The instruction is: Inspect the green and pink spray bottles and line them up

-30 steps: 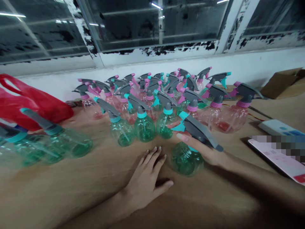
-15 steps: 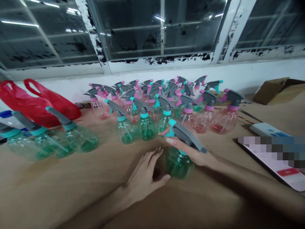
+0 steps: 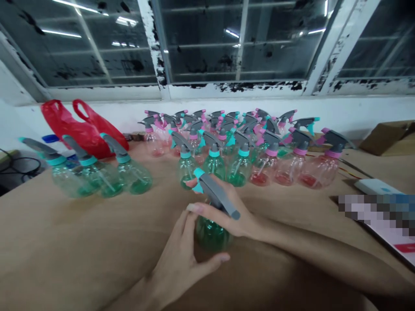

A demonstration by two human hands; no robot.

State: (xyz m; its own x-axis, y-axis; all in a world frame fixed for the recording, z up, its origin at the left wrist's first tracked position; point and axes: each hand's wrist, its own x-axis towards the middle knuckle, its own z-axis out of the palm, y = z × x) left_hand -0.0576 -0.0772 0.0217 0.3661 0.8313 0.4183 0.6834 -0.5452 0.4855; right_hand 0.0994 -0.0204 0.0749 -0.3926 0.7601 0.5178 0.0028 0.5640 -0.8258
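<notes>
Right hand [image 3: 241, 211] grips a green spray bottle [image 3: 212, 236] while left hand [image 3: 177, 252] curves open beside it

In the head view, the right fingers close around the bottle's neck just under its gray trigger head [image 3: 218, 193], the thumb crossing the near side and the other fingers partly hidden behind. The bottle stands low over the wooden table [image 3: 113, 246], its turquoise nozzle tipped up and to the left above the fingertips. The left hand arches around the bottle's left side, its fingers close together and the thumb spread well away below; whether they touch the plastic cannot be told. Just beyond the right fingertips stand three green bottles [image 3: 239, 172] in a row, with pink bottles [image 3: 319, 170] to their right and a crowd of mixed sprayers [image 3: 227, 125] behind. Well to the left of the left fingers, three more green bottles [image 3: 136, 176] stand near a red plastic bag [image 3: 103, 140]. Far right of the right fingers lie a white device [image 3: 378, 188] and a flat, partly pixelated panel [image 3: 378, 224], with a cardboard box [image 3: 385, 140] behind them. Windows [image 3: 201, 60] with peeling frames rise beyond everything within reach.
</notes>
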